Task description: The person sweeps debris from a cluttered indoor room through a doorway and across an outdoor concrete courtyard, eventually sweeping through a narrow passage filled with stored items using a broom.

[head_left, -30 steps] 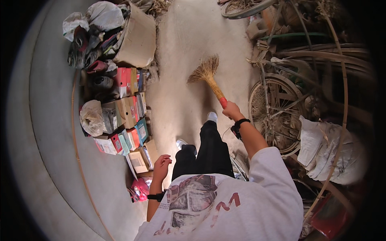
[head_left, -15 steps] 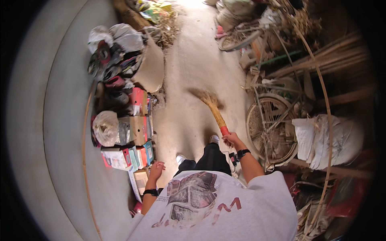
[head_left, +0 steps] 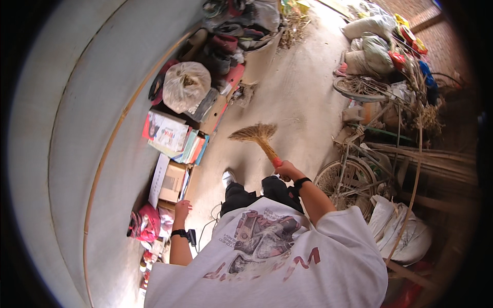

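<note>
A straw hand broom with a red-wrapped grip is held out over the concrete floor, its fanned bristles toward the far left. My right hand is closed around the red grip, the wrist wearing a black band. On the other side, my left hand hangs beside my body with nothing in it, the fingers loosely bent. It is nearest to an open brown cardboard box in the row along the left wall. Whether the bristles touch the floor is hard to tell.
Stacked boxes, a filled plastic bag and shoes line the left wall. At right lean an old bicycle, bundled sticks and white sacks. More sacks lie at the far right. A thin cable lies near my left leg.
The view has turned, so the left boxes show farther right and a pink bag appears near my left hand. The broom head has swung left, and my left foot has stepped forward.
</note>
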Tool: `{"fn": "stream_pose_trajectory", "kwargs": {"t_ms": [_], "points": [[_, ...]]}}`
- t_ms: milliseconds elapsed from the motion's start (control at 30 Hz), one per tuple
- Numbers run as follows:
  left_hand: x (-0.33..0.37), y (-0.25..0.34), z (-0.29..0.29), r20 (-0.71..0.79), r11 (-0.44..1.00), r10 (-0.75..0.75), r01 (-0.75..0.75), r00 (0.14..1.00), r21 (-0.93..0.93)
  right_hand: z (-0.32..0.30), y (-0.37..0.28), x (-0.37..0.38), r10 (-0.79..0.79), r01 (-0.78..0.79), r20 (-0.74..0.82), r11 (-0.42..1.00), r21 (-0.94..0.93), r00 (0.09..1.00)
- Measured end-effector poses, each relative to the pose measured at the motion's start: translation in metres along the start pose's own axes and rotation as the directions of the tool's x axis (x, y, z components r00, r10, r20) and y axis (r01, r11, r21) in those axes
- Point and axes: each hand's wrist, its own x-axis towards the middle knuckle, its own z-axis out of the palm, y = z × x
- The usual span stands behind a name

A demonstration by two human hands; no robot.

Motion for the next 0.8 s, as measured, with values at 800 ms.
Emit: {"fn": "stream_pose_trajectory", "kwargs": {"t_ms": [800], "points": [[-0.055, 0.148, 0.216, 0.087, 0.881, -0.325, 0.268, 0.942, 0.390, -0.173, 0.110, 0.204, 0.136, -0.350, 0.360, -0.090, 0.932, 0.923]]}}
